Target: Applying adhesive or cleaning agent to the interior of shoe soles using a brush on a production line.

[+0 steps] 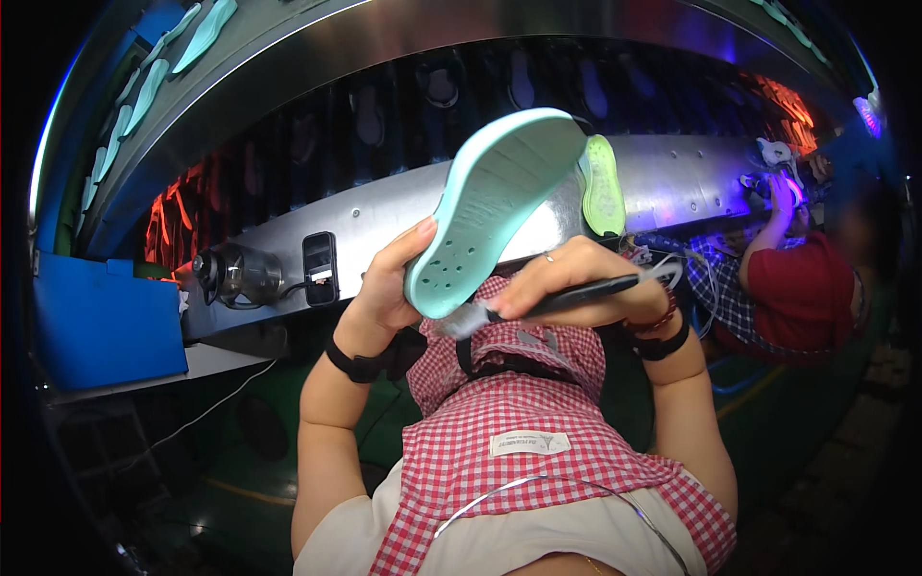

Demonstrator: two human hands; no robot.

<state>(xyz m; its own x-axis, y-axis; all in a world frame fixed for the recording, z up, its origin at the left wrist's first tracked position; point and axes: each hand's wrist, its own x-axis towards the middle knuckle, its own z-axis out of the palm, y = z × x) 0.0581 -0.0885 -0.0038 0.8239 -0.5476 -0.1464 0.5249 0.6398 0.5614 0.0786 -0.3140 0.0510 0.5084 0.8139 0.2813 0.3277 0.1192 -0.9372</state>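
My left hand grips a mint-green shoe sole by its side near the heel. The sole is tilted up, with a hollowed face and several small holes at the heel end turned toward me. In my right hand is a brush with a black handle, its fingers closed round it. The pale bristles are at the lower heel edge of the sole and look to touch it. Beyond the sole, a yellow-green sole lies on the metal bench.
On the bench to the left stand a clear jar with a dark fitting and a black tray-like object. A blue box is at far left. Mint soles line the upper-left belt. A co-worker in a red top works at right.
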